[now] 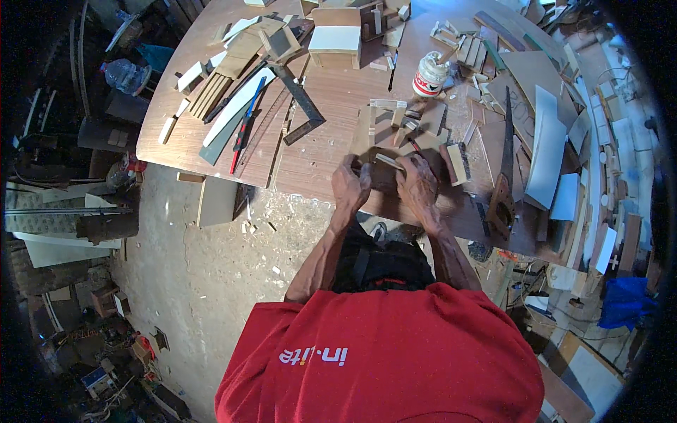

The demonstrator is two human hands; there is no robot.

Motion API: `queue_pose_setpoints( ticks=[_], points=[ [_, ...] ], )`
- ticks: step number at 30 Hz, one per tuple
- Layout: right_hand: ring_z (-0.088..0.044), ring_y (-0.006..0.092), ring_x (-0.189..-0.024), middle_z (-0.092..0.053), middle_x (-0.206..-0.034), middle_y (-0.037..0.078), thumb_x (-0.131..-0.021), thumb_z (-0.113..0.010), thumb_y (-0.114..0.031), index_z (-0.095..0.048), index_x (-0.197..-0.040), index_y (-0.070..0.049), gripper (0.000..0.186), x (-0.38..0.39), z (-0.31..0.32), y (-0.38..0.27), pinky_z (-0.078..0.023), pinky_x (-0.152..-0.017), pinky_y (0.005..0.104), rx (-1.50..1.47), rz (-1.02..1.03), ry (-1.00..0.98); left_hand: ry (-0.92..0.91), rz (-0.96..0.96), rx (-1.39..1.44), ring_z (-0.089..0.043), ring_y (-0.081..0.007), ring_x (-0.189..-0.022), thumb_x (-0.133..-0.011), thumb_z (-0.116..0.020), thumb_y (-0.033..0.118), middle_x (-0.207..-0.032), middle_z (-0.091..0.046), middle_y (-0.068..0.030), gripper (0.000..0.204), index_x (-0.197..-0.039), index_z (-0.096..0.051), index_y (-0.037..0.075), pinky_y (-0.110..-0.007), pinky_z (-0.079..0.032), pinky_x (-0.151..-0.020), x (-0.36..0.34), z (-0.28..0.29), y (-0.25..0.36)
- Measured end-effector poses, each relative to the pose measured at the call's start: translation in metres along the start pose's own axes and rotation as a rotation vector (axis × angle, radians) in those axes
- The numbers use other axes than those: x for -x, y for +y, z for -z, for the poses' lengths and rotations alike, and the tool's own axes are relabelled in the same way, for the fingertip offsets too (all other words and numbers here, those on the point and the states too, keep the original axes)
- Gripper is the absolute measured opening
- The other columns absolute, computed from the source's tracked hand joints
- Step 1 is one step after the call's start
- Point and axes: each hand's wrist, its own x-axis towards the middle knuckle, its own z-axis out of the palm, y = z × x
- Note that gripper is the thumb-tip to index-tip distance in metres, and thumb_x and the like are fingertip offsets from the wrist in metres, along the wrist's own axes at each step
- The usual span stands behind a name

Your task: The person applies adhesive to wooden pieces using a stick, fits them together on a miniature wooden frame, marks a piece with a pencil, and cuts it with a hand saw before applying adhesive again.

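Observation:
Near the table's front edge, my left hand (350,185) is closed, its fingers curled; what lies in them, if anything, is hidden. My right hand (419,185) is closed on the end of a short pale wooden strip (388,161), which points toward my left hand. A thin reddish stick (415,144), perhaps a pencil, shows just beyond the right fingers; I cannot tell whether they hold it. Beyond both hands stands a small wooden assembly (387,104) among cut wood pieces. A wood block with a pale face (458,164) is right of my right hand.
A white glue tub (430,75) stands farther back. Left lie a metal try square (306,121) and a blue-and-red cutter (248,127). A handsaw (502,201) lies right, by stacked boards (546,148). A small box-like wooden piece (335,39) stands at the back.

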Motion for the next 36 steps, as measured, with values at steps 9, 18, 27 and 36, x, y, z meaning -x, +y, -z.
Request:
queue_pose_setpoints(
  ticks=[9, 18, 27, 36],
  points=[
    [-0.059, 0.0357, -0.099, -0.063, -0.101, 0.017, -0.078, -0.068, -0.006, -0.064, -0.103, -0.006, 0.025, -0.015, 0.013, -0.004, -0.048, -0.084, 0.0431, -0.182, 0.089, 0.106, -0.260, 0.498, 1.031, -0.061, -0.0127, -0.069, -0.087, -0.068, 0.019, -0.084, -0.068, -0.0054, 0.021, -0.098, -0.068, 0.001, -0.024, -0.047, -0.060, -0.002, -0.029, 0.015],
    [-0.061, 0.0338, -0.095, -0.064, -0.102, 0.016, -0.080, -0.068, -0.004, -0.059, -0.109, -0.002, 0.030, -0.020, 0.003, 0.002, -0.048, -0.082, 0.0410, -0.457, -0.114, 0.171, -0.212, 0.409, 1.075, -0.058, -0.0106, -0.071, -0.089, -0.068, 0.017, -0.083, -0.065, -0.0031, 0.013, -0.090, -0.064, 0.005, -0.024, -0.046, -0.061, -0.014, -0.037, 0.014],
    [-0.063, 0.0340, -0.093, -0.066, -0.098, 0.016, -0.082, -0.069, -0.008, -0.062, -0.104, -0.003, 0.024, -0.023, -0.001, -0.001, -0.048, -0.080, 0.0413, -0.455, -0.156, 0.205, -0.155, 0.410, 1.097, -0.060, -0.0136, -0.072, -0.090, -0.067, 0.018, -0.084, -0.066, -0.0065, 0.016, -0.089, -0.065, 0.002, -0.027, -0.048, -0.065, -0.019, -0.042, 0.010],
    [-0.065, 0.0324, -0.087, -0.066, -0.098, 0.018, -0.085, -0.064, -0.009, -0.062, -0.104, -0.002, 0.021, -0.022, 0.006, -0.007, -0.051, -0.074, 0.0393, -0.491, -0.178, 0.202, -0.165, 0.358, 1.136, -0.061, -0.0145, -0.074, -0.090, -0.067, 0.019, -0.087, -0.067, -0.0069, 0.017, -0.091, -0.065, 0.002, -0.028, -0.049, -0.069, -0.018, -0.040, 0.015]
  ],
)
